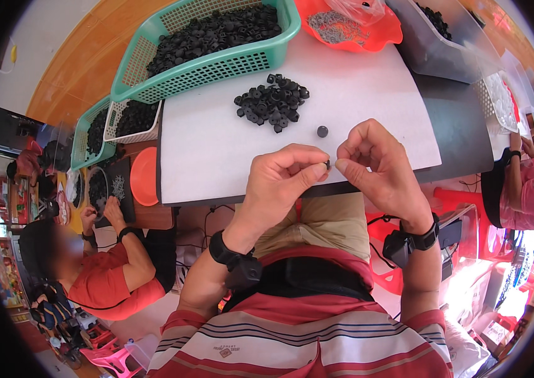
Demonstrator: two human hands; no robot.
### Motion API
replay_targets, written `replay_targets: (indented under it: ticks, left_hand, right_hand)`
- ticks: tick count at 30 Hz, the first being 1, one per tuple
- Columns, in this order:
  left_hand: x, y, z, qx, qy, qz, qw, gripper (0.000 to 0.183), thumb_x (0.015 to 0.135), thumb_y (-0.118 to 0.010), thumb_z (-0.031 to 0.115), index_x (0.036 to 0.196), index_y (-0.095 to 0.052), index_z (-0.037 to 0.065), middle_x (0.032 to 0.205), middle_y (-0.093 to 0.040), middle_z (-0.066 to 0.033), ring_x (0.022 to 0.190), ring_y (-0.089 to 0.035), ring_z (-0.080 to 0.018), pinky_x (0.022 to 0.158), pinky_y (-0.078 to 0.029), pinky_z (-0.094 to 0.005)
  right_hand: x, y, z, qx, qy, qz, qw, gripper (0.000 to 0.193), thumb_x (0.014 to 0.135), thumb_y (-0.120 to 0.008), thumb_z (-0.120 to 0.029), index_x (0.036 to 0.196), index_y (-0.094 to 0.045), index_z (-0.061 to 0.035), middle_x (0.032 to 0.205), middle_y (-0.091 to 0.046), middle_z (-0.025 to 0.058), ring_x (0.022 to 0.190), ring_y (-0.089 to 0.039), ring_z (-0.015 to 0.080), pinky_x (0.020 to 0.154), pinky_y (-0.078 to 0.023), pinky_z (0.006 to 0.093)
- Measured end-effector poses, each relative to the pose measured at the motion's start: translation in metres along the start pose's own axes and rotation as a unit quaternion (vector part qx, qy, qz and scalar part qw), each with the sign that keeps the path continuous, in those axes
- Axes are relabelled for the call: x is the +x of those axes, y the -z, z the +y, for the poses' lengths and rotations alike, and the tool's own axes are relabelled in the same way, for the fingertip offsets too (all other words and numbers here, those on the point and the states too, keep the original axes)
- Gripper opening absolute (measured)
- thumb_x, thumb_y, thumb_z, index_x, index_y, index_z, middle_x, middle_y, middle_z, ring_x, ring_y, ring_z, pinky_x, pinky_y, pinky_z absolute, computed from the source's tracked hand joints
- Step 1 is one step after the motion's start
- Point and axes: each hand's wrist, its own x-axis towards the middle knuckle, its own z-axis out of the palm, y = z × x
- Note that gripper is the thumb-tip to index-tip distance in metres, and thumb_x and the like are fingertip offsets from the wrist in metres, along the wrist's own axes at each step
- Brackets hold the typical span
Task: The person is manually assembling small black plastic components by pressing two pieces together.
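My left hand (284,177) pinches a small black plastic part (327,164) between thumb and fingers, just above the near edge of the white work sheet (204,151). Close beside it, my right hand (377,162) has its thumb and fingertips together at the part; anything between them is too small to name. A single round black piece (322,131) lies on the sheet just beyond my hands. Farther off sits a loose pile of black plastic parts (272,103).
At the back stands a green basket (216,75) full of black parts. To its right are a red-orange dish (380,34) of small grey metal pieces and a clear plastic bin (450,53). An orange stool (145,176) is at left, near a co-worker in red (116,286).
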Motion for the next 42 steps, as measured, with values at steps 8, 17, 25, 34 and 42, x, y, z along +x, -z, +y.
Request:
replay_targets:
  ticks: [8, 17, 25, 34, 42]
  left_hand:
    - [-0.001, -0.002, 0.000, -0.001, 0.007, -0.010, 1.000, 0.017, 0.097, -0.068, 0.002, 0.113, -0.071, -0.004, 0.110, -0.071, -0.0127, 0.095, -0.071, -0.0189, 0.089, -0.060, -0.0322]
    - [-0.001, -0.002, -0.004, -0.031, 0.034, -0.005, 0.999, 0.022, 0.095, -0.071, 0.003, 0.116, -0.069, -0.003, 0.107, -0.073, -0.0128, 0.096, -0.072, -0.0184, 0.088, -0.060, -0.0327]
    - [0.000, -0.009, 0.002, -0.090, 0.084, 0.008, 0.992, 0.019, 0.097, -0.068, 0.006, 0.115, -0.068, -0.002, 0.108, -0.073, -0.0128, 0.097, -0.073, -0.0188, 0.091, -0.061, -0.0337]
    - [0.000, -0.011, 0.004, -0.174, 0.108, -0.013, 0.979, 0.018, 0.098, -0.067, 0.007, 0.116, -0.068, 0.002, 0.109, -0.073, -0.0104, 0.097, -0.073, -0.0176, 0.088, -0.062, -0.0332]
    - [-0.001, -0.016, 0.005, -0.174, 0.122, -0.019, 0.977, 0.017, 0.099, -0.067, 0.010, 0.114, -0.069, 0.002, 0.110, -0.072, -0.0104, 0.100, -0.071, -0.0178, 0.092, -0.060, -0.0353]
  right_hand:
    - [-0.001, 0.001, 0.005, 0.005, 0.011, -0.004, 1.000, 0.014, 0.094, -0.067, 0.001, 0.100, -0.054, -0.0002, 0.088, -0.060, 0.0034, 0.079, -0.059, 0.0107, 0.072, -0.051, 0.0279]
    - [-0.005, -0.003, 0.019, 0.041, 0.047, 0.023, 0.998, 0.013, 0.096, -0.067, 0.001, 0.105, -0.058, 0.0011, 0.090, -0.064, 0.0051, 0.084, -0.064, 0.0110, 0.079, -0.054, 0.0277]
    - [-0.007, -0.006, 0.023, -0.036, 0.106, 0.074, 0.991, 0.010, 0.094, -0.070, 0.001, 0.103, -0.067, 0.0022, 0.092, -0.071, 0.0093, 0.084, -0.068, 0.0148, 0.078, -0.055, 0.0294]
    - [-0.007, -0.002, 0.027, -0.078, 0.193, 0.062, 0.976, 0.024, 0.085, -0.078, 0.000, 0.108, -0.071, 0.0004, 0.099, -0.069, 0.0116, 0.081, -0.066, 0.0189, 0.075, -0.054, 0.0315]
    - [-0.010, -0.002, 0.032, -0.082, 0.215, 0.068, 0.971, 0.034, 0.080, -0.080, 0.002, 0.112, -0.071, -0.0013, 0.100, -0.065, 0.0101, 0.077, -0.063, 0.0173, 0.072, -0.053, 0.0312]
